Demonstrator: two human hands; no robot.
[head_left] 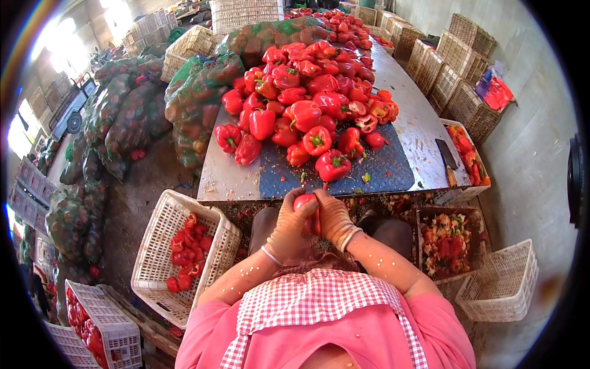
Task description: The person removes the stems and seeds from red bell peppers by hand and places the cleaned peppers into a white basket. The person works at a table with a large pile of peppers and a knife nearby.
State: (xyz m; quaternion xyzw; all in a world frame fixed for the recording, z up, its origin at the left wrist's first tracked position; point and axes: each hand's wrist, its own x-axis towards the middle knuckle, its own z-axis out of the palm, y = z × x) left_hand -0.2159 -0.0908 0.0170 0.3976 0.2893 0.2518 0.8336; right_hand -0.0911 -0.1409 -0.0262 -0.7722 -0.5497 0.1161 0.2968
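Both my hands wear soiled fingerless-looking gloves and meet just in front of the metal table's near edge. My left hand [291,226] closes around a red bell pepper [304,201], whose top shows between the fingers. Against the pepper's other side presses my right hand [333,218]; whether it also holds a tool is hidden. A large heap of red bell peppers [306,115] covers much of the table [401,83], partly over a blue textured mat [387,161]. Seeds and green scraps are scattered there. At the table's right corner lies a cleaver [446,154] with a wooden handle.
A white plastic crate [152,249] with red peppers stands at my left. To the right are a bin [477,217] of cores and scraps, an empty crate [500,286] and a crate of pepper pieces [484,187]. Full mesh sacks [133,115] crowd the left floor.
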